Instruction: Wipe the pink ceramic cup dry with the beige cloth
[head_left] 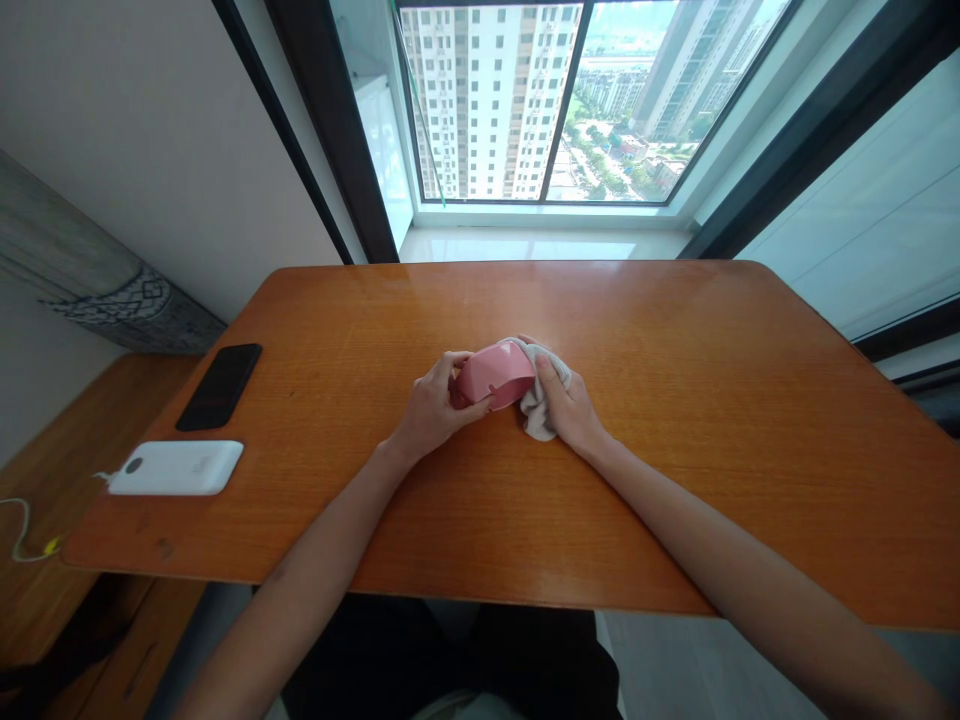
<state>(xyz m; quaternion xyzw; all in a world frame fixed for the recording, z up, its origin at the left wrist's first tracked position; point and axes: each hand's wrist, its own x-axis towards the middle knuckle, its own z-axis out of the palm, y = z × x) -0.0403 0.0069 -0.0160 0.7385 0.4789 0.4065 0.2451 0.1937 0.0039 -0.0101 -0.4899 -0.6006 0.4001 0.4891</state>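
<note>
A small pink bowl (495, 375) is tipped on its side over the middle of the wooden table (675, 440). My left hand (431, 405) is closed round its left rim and base. My right hand (566, 400) is closed on a crumpled white cloth (536, 415), pressing it against the bowl's right side. Part of the cloth is hidden behind the bowl and my fingers.
A black phone (220, 385) lies face up near the table's left edge. A white power bank (176, 467) lies in front of it, with a cable (22, 535) trailing off to the left. A window sill runs behind the table.
</note>
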